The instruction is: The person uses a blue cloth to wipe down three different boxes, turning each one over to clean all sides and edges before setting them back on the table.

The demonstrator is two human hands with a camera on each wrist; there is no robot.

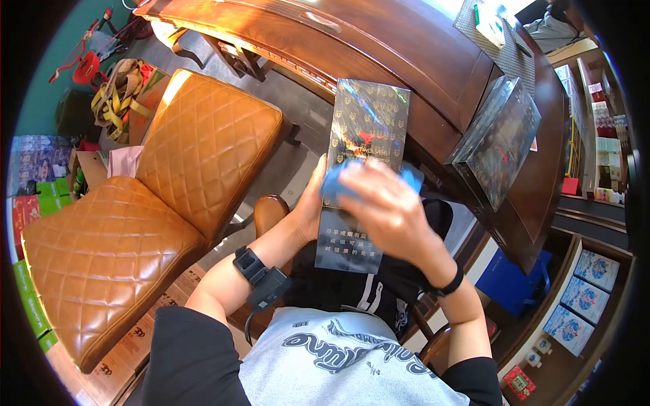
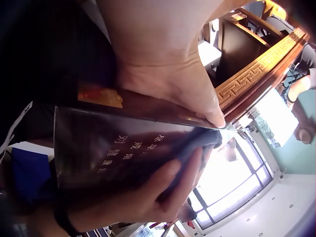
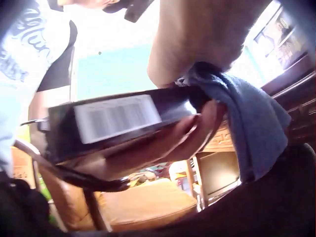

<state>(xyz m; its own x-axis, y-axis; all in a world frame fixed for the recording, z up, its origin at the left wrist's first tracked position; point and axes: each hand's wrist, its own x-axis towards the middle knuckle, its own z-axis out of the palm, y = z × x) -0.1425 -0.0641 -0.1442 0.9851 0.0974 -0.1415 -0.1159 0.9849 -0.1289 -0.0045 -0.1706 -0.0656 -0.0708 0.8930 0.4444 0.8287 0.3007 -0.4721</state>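
Note:
A long dark cigarette carton (image 1: 371, 111) with gold print and a glossy wrap is held over the lap. My left hand (image 1: 313, 203) grips it by its left edge; in the right wrist view its fingers (image 3: 185, 133) wrap beneath the carton. My right hand (image 1: 387, 208) holds a blue cloth (image 1: 332, 188) against the carton's upper face, blurred in the head view. The cloth hangs over the carton's side in the right wrist view. A white barcode label (image 3: 117, 118) shows on one narrow side. Part of the printed front is hidden under the cloth and hand.
A second dark wrapped box (image 1: 497, 142) stands on the wooden desk (image 1: 420, 57) to the right. To the left is a tan quilted leather chair (image 1: 128, 233). A blue bag (image 1: 511, 281) and shelves with blue-white boxes (image 1: 583, 298) are at lower right.

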